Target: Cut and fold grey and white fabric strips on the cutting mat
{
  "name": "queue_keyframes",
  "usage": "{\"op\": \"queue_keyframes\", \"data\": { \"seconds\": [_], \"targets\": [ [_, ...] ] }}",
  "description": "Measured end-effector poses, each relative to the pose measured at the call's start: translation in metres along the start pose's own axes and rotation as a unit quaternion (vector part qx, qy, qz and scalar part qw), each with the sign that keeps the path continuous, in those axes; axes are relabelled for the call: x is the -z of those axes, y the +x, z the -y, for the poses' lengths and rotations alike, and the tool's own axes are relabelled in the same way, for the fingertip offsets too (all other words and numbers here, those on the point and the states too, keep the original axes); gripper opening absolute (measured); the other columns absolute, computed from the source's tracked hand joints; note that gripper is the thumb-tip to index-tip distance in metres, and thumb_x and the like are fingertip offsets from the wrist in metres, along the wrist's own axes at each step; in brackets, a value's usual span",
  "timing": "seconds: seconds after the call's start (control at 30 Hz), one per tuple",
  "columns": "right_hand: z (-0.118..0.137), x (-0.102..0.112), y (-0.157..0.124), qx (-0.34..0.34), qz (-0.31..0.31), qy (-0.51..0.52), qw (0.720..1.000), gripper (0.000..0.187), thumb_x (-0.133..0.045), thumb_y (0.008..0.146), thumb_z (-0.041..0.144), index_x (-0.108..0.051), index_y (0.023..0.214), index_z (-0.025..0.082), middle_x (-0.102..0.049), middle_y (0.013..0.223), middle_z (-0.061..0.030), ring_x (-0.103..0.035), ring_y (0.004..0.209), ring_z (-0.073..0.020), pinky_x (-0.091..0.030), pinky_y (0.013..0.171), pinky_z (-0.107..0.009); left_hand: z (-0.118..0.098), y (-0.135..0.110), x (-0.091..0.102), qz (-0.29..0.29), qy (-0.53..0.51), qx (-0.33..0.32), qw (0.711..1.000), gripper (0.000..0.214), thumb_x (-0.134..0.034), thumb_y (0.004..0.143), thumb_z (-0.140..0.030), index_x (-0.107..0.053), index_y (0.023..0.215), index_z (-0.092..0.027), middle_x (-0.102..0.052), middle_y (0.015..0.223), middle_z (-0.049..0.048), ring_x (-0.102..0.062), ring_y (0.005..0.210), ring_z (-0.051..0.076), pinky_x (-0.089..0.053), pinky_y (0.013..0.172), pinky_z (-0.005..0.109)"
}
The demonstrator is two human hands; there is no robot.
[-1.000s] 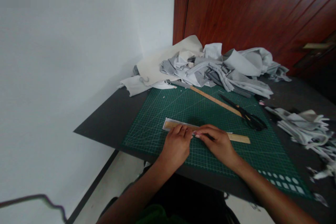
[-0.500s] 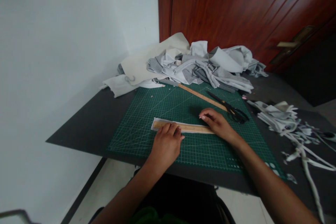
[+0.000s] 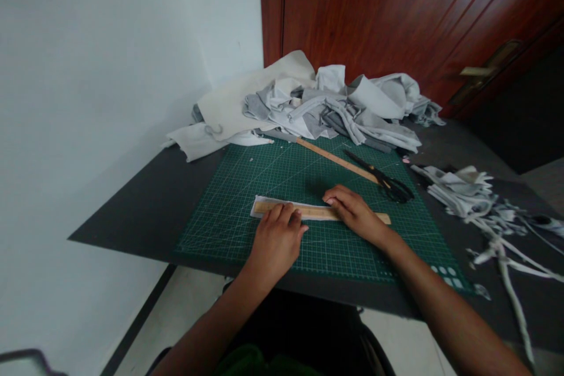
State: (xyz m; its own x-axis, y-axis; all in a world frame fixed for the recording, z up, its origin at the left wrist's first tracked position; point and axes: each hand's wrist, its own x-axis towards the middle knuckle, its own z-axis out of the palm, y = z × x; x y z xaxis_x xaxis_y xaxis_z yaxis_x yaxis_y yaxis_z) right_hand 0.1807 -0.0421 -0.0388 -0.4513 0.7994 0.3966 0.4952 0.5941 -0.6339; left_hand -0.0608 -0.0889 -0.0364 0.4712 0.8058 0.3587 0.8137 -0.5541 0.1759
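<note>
A short wooden ruler [image 3: 314,211] lies on a narrow white fabric strip [image 3: 254,209], which sits on the green cutting mat [image 3: 220,217]. My left hand [image 3: 278,235] presses down on the ruler's left part, fingers laid over it and slightly apart, thumb by the near edge. Farther right, my right hand [image 3: 352,211] crosses the ruler with thumb and fingers pinched. Anything in that pinch is too small to make out. Black-handled scissors [image 3: 385,182] rest beyond my right hand, over the end of a longer wooden ruler [image 3: 335,158].
Heaped grey and white fabric [image 3: 317,103] runs along the table's back, by the wall and the red-brown door [image 3: 374,12]. On the right, folded fabric pieces [image 3: 462,191] and loose strips [image 3: 506,270] lie on the dark table [image 3: 132,211]. The table's front edge is near me.
My right hand has shifted a little left along the ruler, showing the ruler's right end behind it. My left hand stays pressed on the ruler. The whole view has moved slightly.
</note>
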Motion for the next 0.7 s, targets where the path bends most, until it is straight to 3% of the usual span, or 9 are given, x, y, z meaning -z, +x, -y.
{"op": "queue_keyframes", "data": {
  "seconds": [0.2,0.5,0.7],
  "targets": [
    [0.002,0.002,0.0011,-0.028,-0.014,-0.018,0.999,0.014,-0.054,0.103,0.025,-0.067,0.102,0.023,-0.068,0.098,-0.0069,-0.064,0.093,-0.0224,-0.051,0.082,-0.036,-0.0002,0.0009,0.0008,0.003,-0.009,0.007,1.0,0.024,-0.062,0.097,-0.028,-0.069,0.115,-0.013,-0.065,0.121,0.0123,-0.06,0.112,0.03,-0.054,0.097,0.048],
    [-0.002,-0.0004,0.0001,-0.033,-0.045,-0.019,0.998,0.019,-0.049,0.104,0.024,-0.068,0.104,0.023,-0.068,0.095,-0.0063,-0.066,0.086,-0.0214,-0.052,0.078,-0.035,-0.0009,0.0008,0.0014,-0.001,-0.017,0.007,1.0,0.024,-0.064,0.096,-0.027,-0.069,0.115,-0.013,-0.065,0.116,0.0118,-0.059,0.111,0.029,-0.054,0.097,0.049],
    [0.0029,-0.0004,0.0003,-0.038,-0.022,-0.02,0.999,0.016,-0.051,0.103,0.022,-0.066,0.104,0.023,-0.068,0.096,-0.0061,-0.065,0.09,-0.0216,-0.051,0.081,-0.035,-0.0004,0.0008,0.001,0.001,-0.016,0.007,1.0,0.025,-0.063,0.096,-0.028,-0.069,0.115,-0.012,-0.065,0.117,0.0124,-0.059,0.112,0.03,-0.054,0.097,0.05]
  ]
}}
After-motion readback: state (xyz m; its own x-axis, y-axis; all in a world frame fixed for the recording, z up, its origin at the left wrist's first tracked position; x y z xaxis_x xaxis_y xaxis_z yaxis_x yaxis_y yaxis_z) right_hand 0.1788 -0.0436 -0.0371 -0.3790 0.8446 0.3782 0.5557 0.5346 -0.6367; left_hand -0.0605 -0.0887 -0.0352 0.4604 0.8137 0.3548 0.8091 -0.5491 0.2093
